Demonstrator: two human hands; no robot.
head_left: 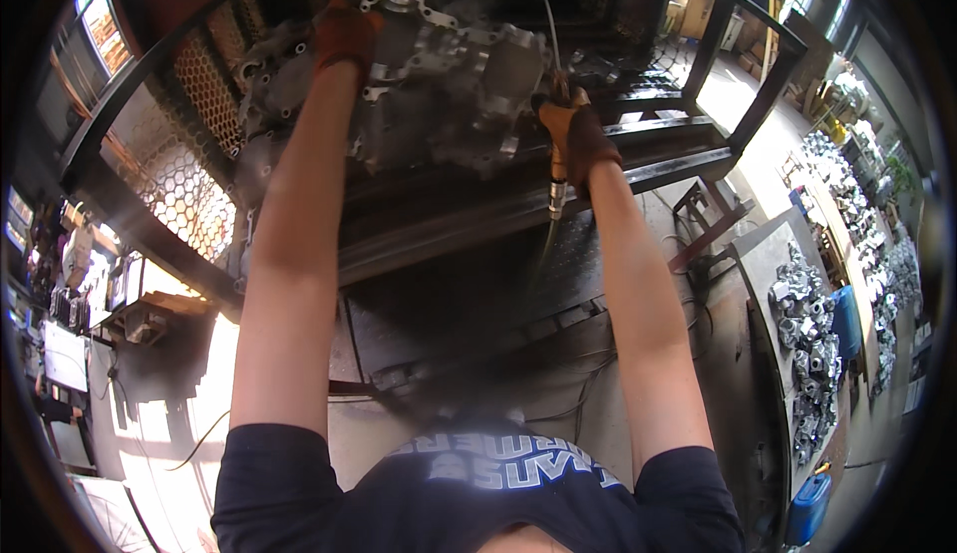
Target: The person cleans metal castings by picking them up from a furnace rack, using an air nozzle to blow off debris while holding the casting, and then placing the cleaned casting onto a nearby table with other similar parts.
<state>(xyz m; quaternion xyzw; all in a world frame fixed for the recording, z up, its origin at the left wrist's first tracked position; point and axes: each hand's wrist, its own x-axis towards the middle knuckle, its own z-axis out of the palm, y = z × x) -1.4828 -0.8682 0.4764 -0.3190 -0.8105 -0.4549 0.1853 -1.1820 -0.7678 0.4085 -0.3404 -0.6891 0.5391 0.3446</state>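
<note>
Left hand [346,36], in an orange-brown glove, at upper left edge of a grey metal casting [439,79]; cannot tell whether its fingers grip or just rest there. Casting blurred in parts, sitting inside a dark metal frame [469,226], more cast parts close by at left.

Right hand [586,139], gloved, just right of the casting: fingers closed round a yellow-orange handheld tool [558,162]. Thin tube [551,22] runs up from its top; metal fitting at its lower end. Both arms stretched forward.

Honeycomb mesh [189,199] on the frame's left side. Far right: grey surface [766,246] bearing many small castings [809,344], blue container [845,322] beside them.
</note>
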